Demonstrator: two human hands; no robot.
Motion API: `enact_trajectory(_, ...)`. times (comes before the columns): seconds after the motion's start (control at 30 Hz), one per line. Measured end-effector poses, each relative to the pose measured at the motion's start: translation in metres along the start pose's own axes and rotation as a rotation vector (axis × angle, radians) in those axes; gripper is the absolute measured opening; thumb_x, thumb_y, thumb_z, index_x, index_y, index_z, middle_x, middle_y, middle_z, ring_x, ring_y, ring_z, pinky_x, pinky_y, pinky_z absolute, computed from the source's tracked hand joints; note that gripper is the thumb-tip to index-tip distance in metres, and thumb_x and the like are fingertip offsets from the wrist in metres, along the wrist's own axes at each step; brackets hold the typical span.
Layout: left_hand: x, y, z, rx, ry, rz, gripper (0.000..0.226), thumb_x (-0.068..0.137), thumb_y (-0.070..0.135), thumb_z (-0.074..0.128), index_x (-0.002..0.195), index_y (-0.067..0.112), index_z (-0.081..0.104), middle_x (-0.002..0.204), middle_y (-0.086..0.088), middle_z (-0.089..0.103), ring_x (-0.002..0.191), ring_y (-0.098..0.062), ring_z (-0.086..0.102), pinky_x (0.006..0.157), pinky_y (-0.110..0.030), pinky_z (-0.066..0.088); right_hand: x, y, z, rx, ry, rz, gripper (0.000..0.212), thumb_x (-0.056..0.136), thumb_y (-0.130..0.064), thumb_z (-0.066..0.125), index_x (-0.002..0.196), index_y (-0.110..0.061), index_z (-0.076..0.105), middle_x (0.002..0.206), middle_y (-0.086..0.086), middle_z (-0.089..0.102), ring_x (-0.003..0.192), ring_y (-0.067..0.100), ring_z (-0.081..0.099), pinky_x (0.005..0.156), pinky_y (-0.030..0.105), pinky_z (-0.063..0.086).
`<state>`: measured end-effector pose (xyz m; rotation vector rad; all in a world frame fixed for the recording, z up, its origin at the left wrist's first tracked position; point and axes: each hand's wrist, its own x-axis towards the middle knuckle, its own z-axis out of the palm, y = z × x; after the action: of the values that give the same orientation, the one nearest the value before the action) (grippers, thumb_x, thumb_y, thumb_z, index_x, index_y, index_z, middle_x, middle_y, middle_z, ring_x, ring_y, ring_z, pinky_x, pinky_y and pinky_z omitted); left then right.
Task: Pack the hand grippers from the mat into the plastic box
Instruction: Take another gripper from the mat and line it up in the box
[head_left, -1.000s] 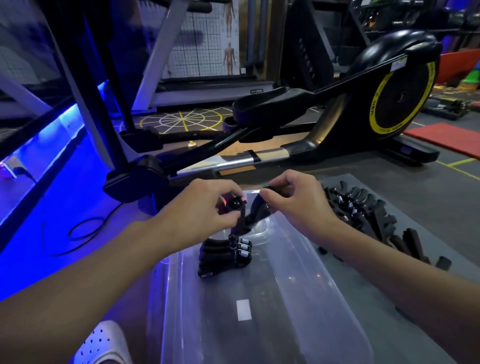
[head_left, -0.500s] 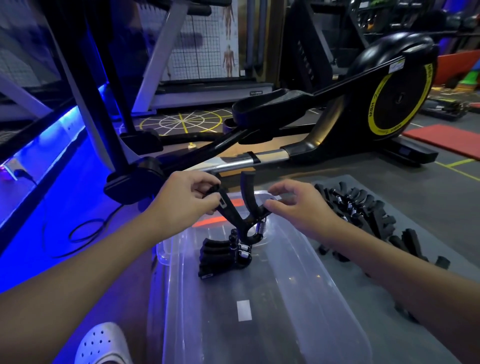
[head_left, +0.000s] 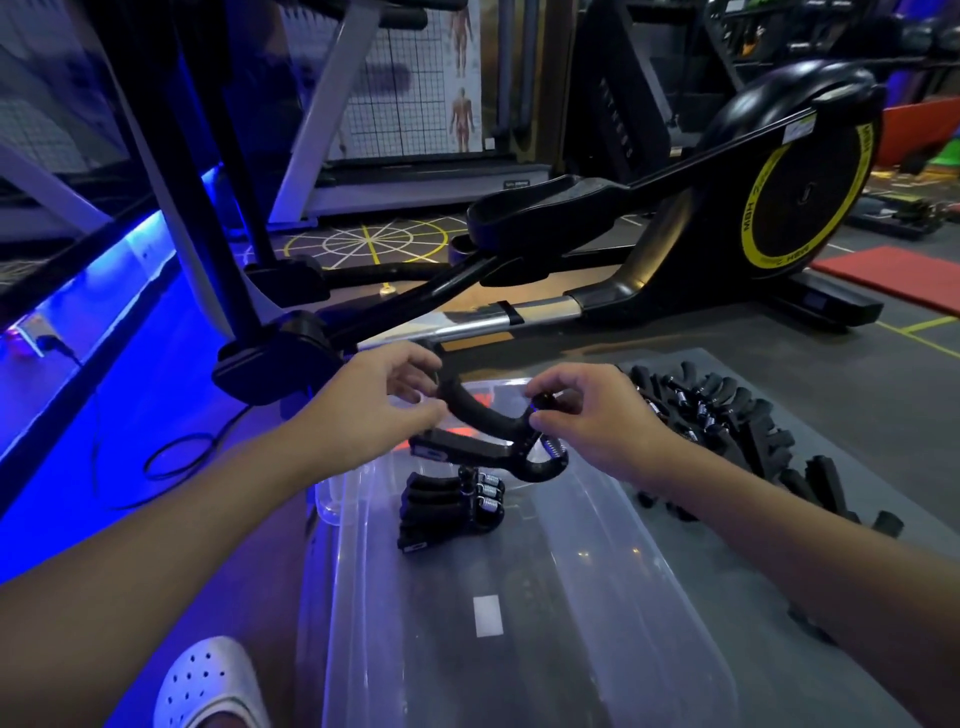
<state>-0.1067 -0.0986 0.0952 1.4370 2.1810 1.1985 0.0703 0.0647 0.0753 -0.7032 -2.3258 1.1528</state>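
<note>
A black hand gripper (head_left: 485, 434) with a steel spring hangs sideways over the far end of the clear plastic box (head_left: 649, 587). My left hand (head_left: 371, 408) holds the end of its upper handle. My right hand (head_left: 592, 415) pinches the knob at its spring end. Inside the box, at the far end, a few black hand grippers (head_left: 449, 506) lie stacked. On the grey mat (head_left: 852, 415) to the right of the box, several more hand grippers (head_left: 727, 421) lie in a curved row.
A black and yellow elliptical trainer (head_left: 727, 218) stands just behind the box and mat. A black cable (head_left: 171, 457) lies on the blue-lit floor at left. A white perforated shoe (head_left: 208, 686) shows at the bottom left. A red mat (head_left: 893, 275) lies far right.
The held hand gripper has turned from upright, handles up, to lying sideways with its handles pointing left. My right hand moved from a handle to the knob at the spring end.
</note>
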Motion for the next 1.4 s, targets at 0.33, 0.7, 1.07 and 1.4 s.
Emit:
enact_trajectory(0.33, -0.001, -0.001, 0.009, 0.308, -0.146, 0.098, 0.015, 0.081, 0.021, 0.074, 0.091, 0.030, 0.069, 0.080, 0.011, 0.065, 0.072, -0.001, 0.059, 0.066, -0.020, 0.046, -0.007, -0.004, 0.014, -0.066, -0.033, -0.095, 0.032, 0.082, -0.008, 0.073, 0.086, -0.040, 0.066, 0.088, 0.001, 0.071, 0.081, 0.018, 0.069, 0.075, 0.044, 0.058)
enact_trajectory(0.7, 0.003, -0.005, 0.001, 0.205, -0.065, 0.060, 0.011, 0.077, 0.018, 0.078, 0.085, 0.024, 0.074, 0.067, 0.007, 0.068, 0.059, -0.005, 0.063, 0.060, -0.024, 0.053, 0.001, 0.006, 0.019, -0.080, -0.074, -0.110, 0.028, 0.081, -0.006, 0.073, 0.101, -0.025, 0.066, 0.087, 0.000, 0.071, 0.075, 0.015, 0.070, 0.077, 0.034, 0.059)
enact_trajectory(1.07, -0.009, -0.030, -0.010, 0.343, -0.270, 0.031, 0.015, 0.084, 0.019, 0.070, 0.097, 0.026, 0.069, 0.093, 0.013, 0.066, 0.083, -0.002, 0.064, 0.072, -0.023, 0.054, 0.009, 0.022, 0.040, -0.245, -0.217, -0.061, 0.022, 0.079, -0.007, 0.071, 0.086, -0.026, 0.064, 0.066, -0.006, 0.066, 0.052, 0.002, 0.056, 0.053, 0.014, 0.042)
enact_trajectory(1.4, -0.020, -0.058, -0.021, 0.543, -0.394, -0.007, 0.024, 0.085, 0.035, 0.067, 0.107, 0.032, 0.059, 0.102, 0.017, 0.056, 0.093, 0.002, 0.050, 0.083, -0.019, 0.041, 0.019, 0.060, 0.084, -0.364, -0.279, -0.033, 0.028, 0.076, -0.007, 0.070, 0.085, -0.033, 0.060, 0.081, -0.001, 0.067, 0.070, 0.014, 0.064, 0.066, 0.032, 0.056)
